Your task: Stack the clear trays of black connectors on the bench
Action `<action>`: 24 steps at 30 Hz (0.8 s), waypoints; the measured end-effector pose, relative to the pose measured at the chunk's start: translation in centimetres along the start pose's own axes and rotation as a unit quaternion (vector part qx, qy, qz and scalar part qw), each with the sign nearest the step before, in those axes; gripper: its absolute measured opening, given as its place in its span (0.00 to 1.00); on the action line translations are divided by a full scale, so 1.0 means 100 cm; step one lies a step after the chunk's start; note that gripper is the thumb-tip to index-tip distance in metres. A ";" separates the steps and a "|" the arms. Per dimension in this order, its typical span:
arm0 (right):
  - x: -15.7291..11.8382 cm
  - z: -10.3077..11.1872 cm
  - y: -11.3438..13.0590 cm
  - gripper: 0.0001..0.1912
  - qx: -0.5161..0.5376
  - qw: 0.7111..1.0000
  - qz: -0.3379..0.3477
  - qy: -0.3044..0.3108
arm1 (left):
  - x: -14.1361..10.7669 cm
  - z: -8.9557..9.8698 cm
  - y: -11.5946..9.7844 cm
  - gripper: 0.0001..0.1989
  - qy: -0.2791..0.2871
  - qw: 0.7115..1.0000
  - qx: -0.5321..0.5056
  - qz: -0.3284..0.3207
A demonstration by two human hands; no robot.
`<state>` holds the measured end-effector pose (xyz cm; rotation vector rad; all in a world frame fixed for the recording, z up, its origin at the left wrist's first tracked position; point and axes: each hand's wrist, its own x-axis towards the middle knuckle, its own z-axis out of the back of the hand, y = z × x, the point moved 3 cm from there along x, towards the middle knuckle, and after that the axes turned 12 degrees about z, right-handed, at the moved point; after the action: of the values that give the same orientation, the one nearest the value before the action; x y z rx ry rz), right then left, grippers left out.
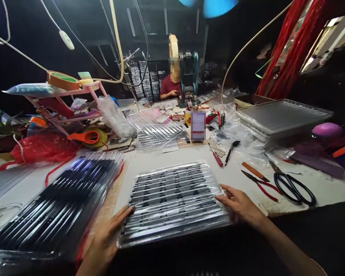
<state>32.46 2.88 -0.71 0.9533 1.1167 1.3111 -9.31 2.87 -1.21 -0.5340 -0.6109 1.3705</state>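
Observation:
A clear plastic tray (172, 195) lies at the front edge of the white table, its near side reaching past the edge. Rows of dark, slim parts with fine ridges fill its grooves. My left hand (105, 235) holds the tray's left side, fingertips against the rim, the palm partly blurred. On the opposite side my right hand (240, 203) grips the right rim, thumb and fingers about the edge. Left of my left hand, clear trays of long black sticks (54, 207) lie in an overlapping pile.
Pliers (260, 184), scissors (293, 186), a screwdriver (216, 155) and a brush (231, 151) lie to the right. Stacked clear trays (284, 117) stand behind them. A pink rack (66, 99) and tape dispenser (89, 136) occupy the back left. Cables hang overhead. Another person (169, 86) sits opposite.

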 end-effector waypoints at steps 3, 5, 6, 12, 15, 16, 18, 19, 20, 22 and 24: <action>-0.002 0.007 -0.002 0.27 -0.222 0.973 0.065 -0.001 | 0.016 0.000 -0.003 0.29 0.015 0.996 0.078 -0.047; -0.004 0.007 -0.002 0.30 -0.354 0.931 0.089 0.016 | 0.014 0.003 -0.006 0.32 0.035 0.994 0.093 -0.047; -0.005 0.006 -0.003 0.32 -0.389 0.917 0.090 0.022 | 0.010 0.004 -0.007 0.34 0.047 0.994 0.092 -0.039; -0.009 -0.002 -0.005 0.33 -0.422 0.866 0.254 -0.083 | -0.002 -0.009 -0.021 0.35 0.058 0.996 0.067 0.023; -0.002 -0.016 -0.008 0.27 -0.400 0.862 0.297 -0.097 | 0.003 -0.026 -0.030 0.28 0.000 0.994 0.072 0.082; 0.003 -0.021 -0.008 0.26 -0.392 0.865 0.297 -0.101 | 0.005 -0.031 -0.033 0.27 -0.027 0.992 0.072 0.102; 0.011 -0.028 -0.008 0.25 -0.372 0.873 0.292 -0.118 | 0.009 -0.038 -0.038 0.26 -0.073 0.987 0.049 0.131; 0.014 -0.030 -0.007 0.25 -0.356 0.880 0.289 -0.128 | 0.011 -0.040 -0.039 0.25 -0.089 0.985 0.028 0.142; 0.017 -0.031 -0.005 0.24 -0.334 0.889 0.283 -0.135 | 0.011 -0.041 -0.041 0.24 -0.101 0.983 0.002 0.150; 0.017 -0.031 -0.001 0.23 -0.276 0.914 0.261 -0.140 | 0.011 -0.040 -0.045 0.22 -0.113 0.979 -0.046 0.161; 0.013 -0.028 0.005 0.20 -0.213 0.936 0.239 -0.144 | 0.009 -0.034 -0.054 0.21 -0.124 0.976 -0.078 0.162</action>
<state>29.57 3.95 -0.91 1.0757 0.3521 1.6521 -2.94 3.03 -0.01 -0.6123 -0.8683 1.7227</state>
